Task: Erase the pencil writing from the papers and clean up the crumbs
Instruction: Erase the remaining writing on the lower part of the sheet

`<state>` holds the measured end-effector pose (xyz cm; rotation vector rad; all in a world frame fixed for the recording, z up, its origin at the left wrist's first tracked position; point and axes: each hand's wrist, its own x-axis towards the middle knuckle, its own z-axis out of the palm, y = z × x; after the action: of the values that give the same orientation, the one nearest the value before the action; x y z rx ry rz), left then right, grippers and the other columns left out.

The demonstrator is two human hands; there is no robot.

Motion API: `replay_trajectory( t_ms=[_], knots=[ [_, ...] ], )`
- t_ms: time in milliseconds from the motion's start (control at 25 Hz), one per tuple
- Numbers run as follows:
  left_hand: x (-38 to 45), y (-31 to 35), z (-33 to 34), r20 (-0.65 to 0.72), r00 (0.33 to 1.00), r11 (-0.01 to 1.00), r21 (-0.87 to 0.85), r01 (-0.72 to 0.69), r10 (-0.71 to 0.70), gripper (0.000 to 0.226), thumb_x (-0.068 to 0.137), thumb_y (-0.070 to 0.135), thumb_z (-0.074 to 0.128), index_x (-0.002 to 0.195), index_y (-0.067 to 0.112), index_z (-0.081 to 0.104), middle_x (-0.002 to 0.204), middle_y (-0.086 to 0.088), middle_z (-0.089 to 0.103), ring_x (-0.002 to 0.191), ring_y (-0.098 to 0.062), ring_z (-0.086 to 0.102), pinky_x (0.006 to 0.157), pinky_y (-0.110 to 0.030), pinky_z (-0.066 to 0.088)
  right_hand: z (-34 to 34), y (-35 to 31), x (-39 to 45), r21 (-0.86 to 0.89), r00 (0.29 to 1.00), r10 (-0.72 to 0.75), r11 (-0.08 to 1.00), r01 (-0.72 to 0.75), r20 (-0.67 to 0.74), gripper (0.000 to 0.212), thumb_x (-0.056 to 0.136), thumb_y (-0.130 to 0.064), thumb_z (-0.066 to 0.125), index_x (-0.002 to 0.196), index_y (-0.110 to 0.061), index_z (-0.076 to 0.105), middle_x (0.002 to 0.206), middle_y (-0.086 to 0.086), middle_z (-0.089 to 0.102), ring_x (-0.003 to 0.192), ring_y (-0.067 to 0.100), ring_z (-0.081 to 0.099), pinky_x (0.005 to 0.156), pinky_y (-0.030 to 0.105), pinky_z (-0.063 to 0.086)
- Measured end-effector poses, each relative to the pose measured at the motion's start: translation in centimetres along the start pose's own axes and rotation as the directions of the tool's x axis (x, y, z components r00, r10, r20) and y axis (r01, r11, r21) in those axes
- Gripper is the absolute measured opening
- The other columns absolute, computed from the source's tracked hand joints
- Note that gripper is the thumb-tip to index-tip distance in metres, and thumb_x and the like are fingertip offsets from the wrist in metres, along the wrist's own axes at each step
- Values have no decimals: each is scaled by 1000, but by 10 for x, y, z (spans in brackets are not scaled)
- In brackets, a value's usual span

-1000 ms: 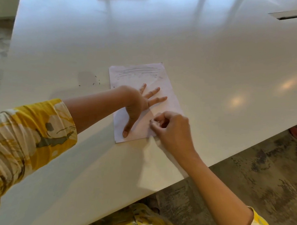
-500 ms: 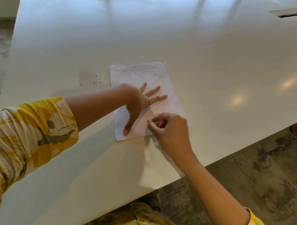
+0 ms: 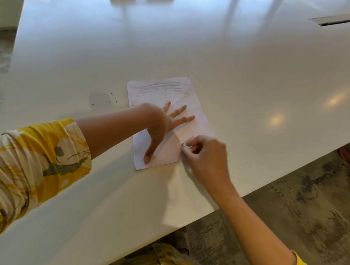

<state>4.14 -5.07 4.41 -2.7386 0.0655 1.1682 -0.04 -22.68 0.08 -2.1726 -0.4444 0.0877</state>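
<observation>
A white sheet of paper (image 3: 163, 93) lies on the white table (image 3: 248, 90), with grey pencil lines (image 3: 160, 87) across its far end. My left hand (image 3: 164, 124) presses flat on the middle of the sheet, fingers spread and thumb pointing toward the near edge. My right hand (image 3: 204, 153) sits at the sheet's near right corner with its fingers curled around a small object, an eraser (image 3: 184, 145) by the look of it, mostly hidden in the fist. A few dark crumbs (image 3: 113, 98) lie on the table left of the paper.
The table's near edge (image 3: 251, 191) runs diagonally just behind my right wrist, with mottled floor (image 3: 312, 216) beyond it. A slot-like opening (image 3: 335, 21) sits in the tabletop at the far right.
My right hand has shifted slightly along the near right part of the paper while gripping the small object. My left hand has stayed pressed on the sheet.
</observation>
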Motion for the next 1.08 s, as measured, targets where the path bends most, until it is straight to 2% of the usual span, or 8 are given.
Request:
replay_trajectory(
  t_ms=[80,280,400,560,720,800,920,1080],
  knots=[
    [0,1,0,2,1000,1000,12,3,-3,176,40,41,101,136,45,-46,147,4,-53,141,-36,-39,117,-65,4,3,1,-5,23,999,-22,999,22,23,8,80,-16,73,73,-19,71,65,-5,66,61,10,62,62,30,54],
    [-3,4,-3,11,1000,1000,0,6,-6,174,41,41,100,138,45,-44,149,5,-52,142,-36,-37,117,-66,4,-38,25,16,59,987,132,990,-127,-96,7,81,-23,76,75,-22,73,62,-6,69,62,5,65,62,21,52],
    [-3,5,-3,7,1000,1000,2,11,-11,172,43,40,99,138,44,-44,149,4,-52,143,-36,-37,117,-66,3,-26,14,11,-3,994,73,997,-73,-78,8,82,-22,75,75,-22,72,65,-8,68,63,4,65,64,24,55],
    [0,4,-1,4,1000,999,29,16,-16,174,42,42,100,134,44,-47,148,3,-53,142,-38,-37,118,-66,3,-1,2,-11,39,999,-22,999,20,33,11,82,-18,73,72,-22,69,65,-4,66,59,13,62,64,34,55],
    [-2,4,-2,14,1000,1000,15,1,-1,174,41,42,100,136,44,-46,148,5,-52,142,-37,-37,117,-67,4,-36,28,1,39,985,115,993,-111,-129,7,82,-23,76,75,-25,72,62,-8,67,62,5,64,62,23,53],
    [-1,4,-3,7,1000,1000,18,5,-5,174,42,42,100,137,44,-45,148,5,-52,142,-37,-38,117,-68,4,-49,35,7,-8,978,125,992,-128,-169,6,82,-25,76,78,-22,74,64,-10,68,63,3,64,66,21,53],
    [-2,7,-2,1,1000,1000,16,25,-26,174,43,40,100,138,42,-45,149,3,-51,143,-38,-36,117,-65,5,-30,20,5,-80,990,41,995,-52,-135,5,83,-21,73,79,-18,73,65,-10,66,62,2,62,63,20,50],
    [3,7,-1,-8,999,998,50,39,-39,175,41,43,101,133,44,-48,148,2,-53,142,-40,-36,118,-66,6,2,3,-14,13,999,-52,999,52,-2,7,83,-17,72,77,-18,70,67,-4,65,60,12,60,58,21,49]
  ],
)
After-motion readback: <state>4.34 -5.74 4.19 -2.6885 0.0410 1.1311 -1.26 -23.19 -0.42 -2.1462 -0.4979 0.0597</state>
